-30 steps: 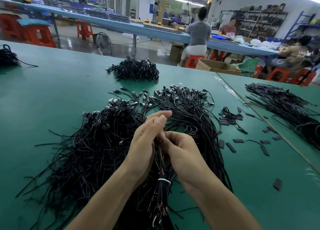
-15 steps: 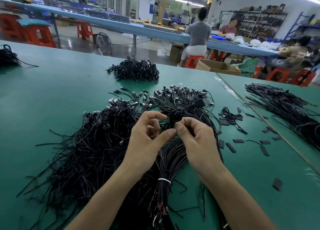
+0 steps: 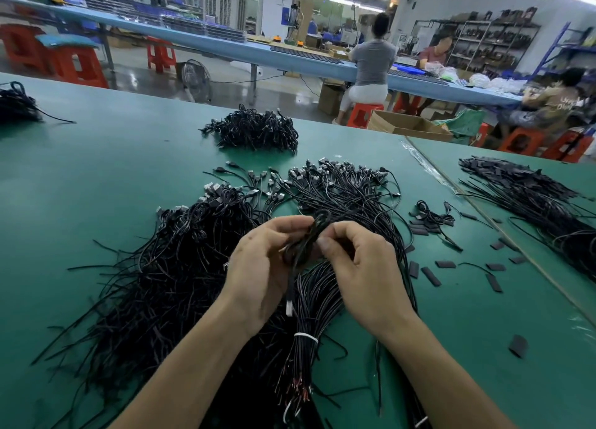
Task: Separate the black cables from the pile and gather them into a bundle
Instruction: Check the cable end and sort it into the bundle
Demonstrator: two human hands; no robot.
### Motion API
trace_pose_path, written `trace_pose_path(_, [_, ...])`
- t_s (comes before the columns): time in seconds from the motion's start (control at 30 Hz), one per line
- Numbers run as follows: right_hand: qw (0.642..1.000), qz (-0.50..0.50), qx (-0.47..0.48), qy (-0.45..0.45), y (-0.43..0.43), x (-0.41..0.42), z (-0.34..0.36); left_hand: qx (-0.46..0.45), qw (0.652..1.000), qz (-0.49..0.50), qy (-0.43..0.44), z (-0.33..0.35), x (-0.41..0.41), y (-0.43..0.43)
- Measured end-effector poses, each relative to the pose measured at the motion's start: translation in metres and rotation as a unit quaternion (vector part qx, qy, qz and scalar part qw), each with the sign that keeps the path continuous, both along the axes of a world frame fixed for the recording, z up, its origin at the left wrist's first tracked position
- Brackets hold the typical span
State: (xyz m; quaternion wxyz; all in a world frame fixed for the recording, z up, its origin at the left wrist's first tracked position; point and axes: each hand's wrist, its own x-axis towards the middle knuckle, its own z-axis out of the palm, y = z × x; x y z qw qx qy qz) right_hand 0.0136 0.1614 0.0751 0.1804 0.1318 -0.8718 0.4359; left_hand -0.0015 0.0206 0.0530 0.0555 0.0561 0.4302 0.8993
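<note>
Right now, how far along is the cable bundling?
Done: a heap of coiled cables sits at the far side of the green table. In hand: the left hand and right hand are winding one black cable, its connector end hanging loose. Left: the large loose pile and the tied bunch are mostly unsorted.

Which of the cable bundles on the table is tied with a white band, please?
The bundle directly beneath the hands; its white tie wraps it near the bottom.
</note>
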Motion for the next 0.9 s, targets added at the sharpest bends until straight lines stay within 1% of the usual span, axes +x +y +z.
trace_pose_path(0.1, [0.999, -0.012, 0.023, -0.019, 0.001, 0.001, -0.002, 0.033, 0.999, -0.025, -0.002, 0.004, -0.002, -0.002])
trace_pose_path(0.23, [1.000, -0.006, 0.004, -0.025, -0.001, 0.002, -0.004, 0.013, 0.999, 0.037, 0.029, -0.002, -0.002, -0.002])
trace_pose_path(0.3, [0.999, 0.011, -0.013, -0.027, -0.003, 0.002, -0.002, 0.006, 0.998, 0.051, 0.048, -0.004, -0.002, -0.002])
trace_pose_path(0.37, [0.999, 0.020, -0.016, -0.032, -0.004, 0.002, -0.002, -0.039, 0.993, 0.071, 0.091, -0.008, -0.002, -0.002])
trace_pose_path(0.43, [0.999, 0.008, -0.008, -0.038, -0.002, 0.000, -0.004, -0.108, 0.976, 0.117, 0.148, -0.012, -0.002, -0.002])
trace_pose_path(0.5, [0.999, -0.014, -0.001, -0.039, 0.002, -0.002, -0.006, -0.158, 0.959, 0.151, 0.179, -0.014, -0.003, -0.001])
trace_pose_path(0.6, [0.999, -0.035, 0.007, -0.016, 0.009, -0.005, -0.004, -0.242, 0.944, 0.157, 0.157, -0.014, -0.007, -0.006])
trace_pose_path(0.7, [0.999, -0.033, 0.019, 0.009, 0.010, -0.006, -0.001, -0.297, 0.942, 0.078, 0.138, -0.013, -0.008, -0.009])
trace_pose_path(0.77, [0.999, -0.031, 0.020, 0.017, 0.007, -0.005, -0.001, -0.302, 0.945, 0.032, 0.120, -0.013, -0.007, -0.008])
trace_pose_path(0.9, [1.000, -0.014, 0.004, 0.014, -0.002, -0.001, -0.006, -0.294, 0.952, 0.022, 0.083, -0.015, -0.004, -0.004])
